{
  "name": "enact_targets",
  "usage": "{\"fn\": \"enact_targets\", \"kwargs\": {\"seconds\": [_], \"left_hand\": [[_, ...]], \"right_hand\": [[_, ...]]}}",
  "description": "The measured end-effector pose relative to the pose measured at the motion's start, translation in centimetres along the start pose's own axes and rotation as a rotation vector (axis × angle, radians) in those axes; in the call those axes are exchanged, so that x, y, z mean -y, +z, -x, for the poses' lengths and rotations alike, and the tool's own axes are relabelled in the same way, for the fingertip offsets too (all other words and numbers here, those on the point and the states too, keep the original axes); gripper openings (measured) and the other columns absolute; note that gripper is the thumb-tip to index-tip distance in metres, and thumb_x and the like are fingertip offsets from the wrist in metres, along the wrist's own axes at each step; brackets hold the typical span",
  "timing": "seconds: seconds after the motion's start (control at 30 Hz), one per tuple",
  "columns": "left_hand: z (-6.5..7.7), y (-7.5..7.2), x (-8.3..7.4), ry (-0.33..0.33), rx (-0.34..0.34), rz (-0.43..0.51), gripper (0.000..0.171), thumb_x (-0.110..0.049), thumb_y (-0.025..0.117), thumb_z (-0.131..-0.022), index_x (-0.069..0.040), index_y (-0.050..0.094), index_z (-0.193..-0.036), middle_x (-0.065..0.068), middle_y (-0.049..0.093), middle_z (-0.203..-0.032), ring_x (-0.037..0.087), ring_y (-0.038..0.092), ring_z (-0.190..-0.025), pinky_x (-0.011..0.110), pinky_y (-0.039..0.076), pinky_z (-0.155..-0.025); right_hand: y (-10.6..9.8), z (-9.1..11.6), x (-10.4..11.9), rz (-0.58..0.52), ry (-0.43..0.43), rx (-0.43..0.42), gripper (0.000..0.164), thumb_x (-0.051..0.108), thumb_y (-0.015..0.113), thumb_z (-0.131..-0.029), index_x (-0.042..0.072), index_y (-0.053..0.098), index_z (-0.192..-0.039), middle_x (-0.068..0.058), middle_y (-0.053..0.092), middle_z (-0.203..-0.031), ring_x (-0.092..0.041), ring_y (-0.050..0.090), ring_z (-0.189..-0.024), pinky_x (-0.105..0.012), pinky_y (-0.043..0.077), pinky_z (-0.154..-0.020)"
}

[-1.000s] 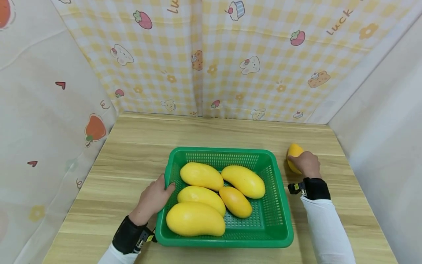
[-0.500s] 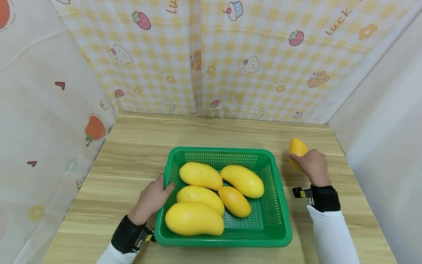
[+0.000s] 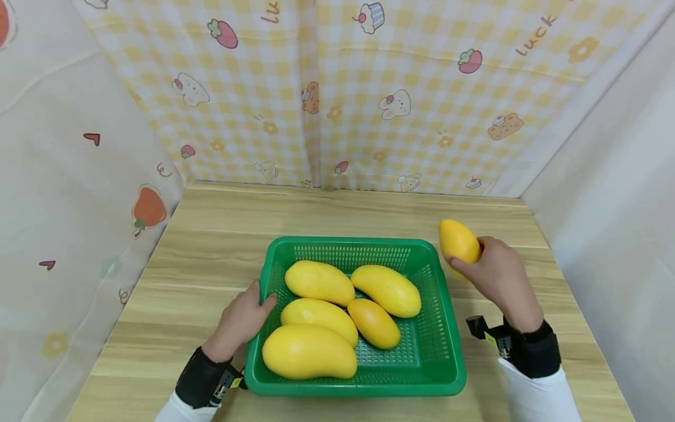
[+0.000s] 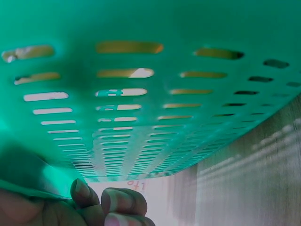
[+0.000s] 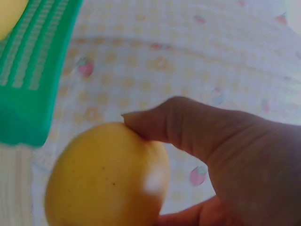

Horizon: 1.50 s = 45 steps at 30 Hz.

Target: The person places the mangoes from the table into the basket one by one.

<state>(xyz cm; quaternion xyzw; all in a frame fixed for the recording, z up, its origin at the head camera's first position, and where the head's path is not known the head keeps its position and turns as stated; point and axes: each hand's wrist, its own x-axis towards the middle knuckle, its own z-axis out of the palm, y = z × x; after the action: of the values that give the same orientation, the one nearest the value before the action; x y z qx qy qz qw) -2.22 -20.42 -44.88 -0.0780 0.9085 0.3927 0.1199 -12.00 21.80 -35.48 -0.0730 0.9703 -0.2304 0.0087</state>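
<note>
A green plastic basket [image 3: 448,375] with slotted walls stands on the table and holds several yellow mangoes, among them a large one [image 3: 310,351] at the front left and a smaller, more orange one [image 3: 373,323]. My left hand [image 3: 239,322] grips the basket's left rim, thumb inside; in the left wrist view its fingertips [image 4: 124,201] show beside the slotted wall. To the right of the basket, my right hand [image 3: 501,275] holds an orange-yellow mango [image 3: 457,240] between thumb and fingers. That mango [image 5: 106,176] fills the lower left of the right wrist view.
The wood-grain table [image 3: 211,234] runs back to a yellow checked cloth [image 3: 358,140]. White cloth walls stand at the left [image 3: 68,205] and right [image 3: 606,193]. The basket's right rim lies close to the held mango.
My right hand first shifts slightly right with the mango, then brings it left and up toward the basket's back right corner. The left hand stays on the rim.
</note>
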Motion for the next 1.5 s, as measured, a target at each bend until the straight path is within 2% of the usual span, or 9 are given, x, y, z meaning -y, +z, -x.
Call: {"fn": "enact_targets", "kwargs": {"seconds": [0.17, 0.33, 0.53, 0.73, 0.97, 1.5], "left_hand": [[0.0, -0.1, 0.1, 0.000, -0.004, 0.010, 0.040, -0.022, 0.046, -0.100, 0.004, 0.042, -0.129, 0.008, 0.058, -0.075, 0.014, 0.060, -0.055, 0.029, 0.050, -0.046], [0.0, -0.1, 0.2, 0.001, -0.003, 0.016, 0.040, -0.022, 0.047, -0.100, 0.005, 0.042, -0.129, 0.008, 0.059, -0.077, 0.014, 0.060, -0.056, 0.028, 0.050, -0.047], [0.0, -0.2, 0.3, 0.008, -0.005, 0.014, 0.041, -0.022, 0.047, -0.100, 0.005, 0.042, -0.130, 0.008, 0.059, -0.078, 0.014, 0.060, -0.057, 0.028, 0.050, -0.047], [0.0, -0.2, 0.2, 0.009, -0.003, 0.018, 0.041, -0.021, 0.046, -0.100, 0.005, 0.041, -0.130, 0.008, 0.060, -0.077, 0.014, 0.060, -0.057, 0.028, 0.050, -0.047], [0.0, -0.3, 0.1, 0.001, 0.003, 0.024, 0.041, -0.022, 0.046, -0.099, 0.004, 0.041, -0.131, 0.008, 0.060, -0.078, 0.014, 0.061, -0.058, 0.029, 0.051, -0.048], [0.1, -0.3, 0.1, 0.004, 0.004, 0.015, 0.041, -0.023, 0.045, -0.100, 0.003, 0.041, -0.131, 0.008, 0.060, -0.079, 0.014, 0.060, -0.057, 0.029, 0.051, -0.047]], "right_hand": [[-0.4, 1.3, 1.5, -0.008, -0.082, 0.128, 0.070, 0.049, 0.070, -0.083, -0.009, 0.054, -0.118, -0.014, 0.060, -0.089, -0.022, 0.054, -0.069, -0.033, 0.045, -0.059], [-0.2, 2.4, 2.3, 0.012, -0.176, 0.227, 0.068, 0.046, 0.074, -0.080, -0.004, 0.054, -0.122, -0.010, 0.061, -0.098, -0.018, 0.054, -0.074, -0.033, 0.047, -0.064], [0.3, 3.2, 3.3, 0.053, -0.261, 0.262, 0.071, 0.046, 0.076, -0.078, -0.005, 0.054, -0.121, -0.009, 0.060, -0.101, -0.014, 0.052, -0.073, -0.030, 0.046, -0.062], [0.7, 3.8, 4.2, 0.089, -0.331, 0.295, 0.064, 0.041, 0.079, -0.075, 0.001, 0.057, -0.120, -0.007, 0.059, -0.106, -0.012, 0.051, -0.074, -0.029, 0.047, -0.065], [1.5, 4.7, 5.1, 0.128, -0.402, 0.357, 0.064, 0.045, 0.080, -0.072, 0.004, 0.060, -0.117, -0.003, 0.060, -0.105, -0.010, 0.051, -0.076, -0.028, 0.047, -0.064], [4.2, 6.3, 6.1, 0.163, -0.473, 0.504, 0.060, 0.041, 0.081, -0.070, 0.007, 0.061, -0.116, 0.003, 0.057, -0.105, -0.013, 0.051, -0.088, -0.035, 0.048, -0.075]]}}
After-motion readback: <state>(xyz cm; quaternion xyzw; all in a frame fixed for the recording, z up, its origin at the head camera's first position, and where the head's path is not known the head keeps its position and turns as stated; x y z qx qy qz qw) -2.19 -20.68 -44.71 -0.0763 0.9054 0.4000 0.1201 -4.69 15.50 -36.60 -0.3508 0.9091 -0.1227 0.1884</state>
